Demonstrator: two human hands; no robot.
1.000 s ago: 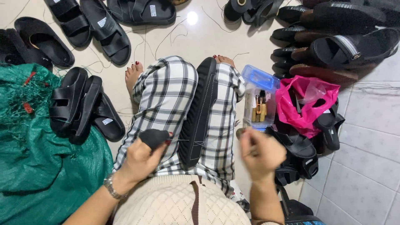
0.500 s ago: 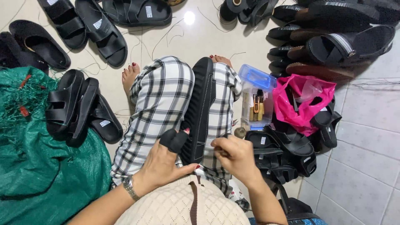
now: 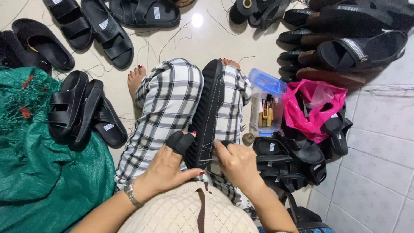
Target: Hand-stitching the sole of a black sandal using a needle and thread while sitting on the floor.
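A black thick-soled sandal (image 3: pixel 209 110) stands on its edge between my knees, sole side showing a line of light stitching. My left hand (image 3: pixel 170 166), with a black finger guard on the forefinger and a watch at the wrist, grips the near end of the sandal. My right hand (image 3: pixel 237 162) is closed at the sandal's near right edge, pinching what looks like a needle with thread; the needle itself is too small to make out.
Black sandals lie all around: a stack at my left (image 3: pixel 79 112), several at the top (image 3: pixel 108 34), more piled at the right (image 3: pixel 293 162). A green net sack (image 3: pixel 39 172), a clear box with blue lid (image 3: pixel 266 101) and a pink bag (image 3: pixel 312 108) flank my legs.
My right hand has come in from the right side to the sandal's edge. My left hand has slid up along the sandal. The sandal has stayed between my knees.
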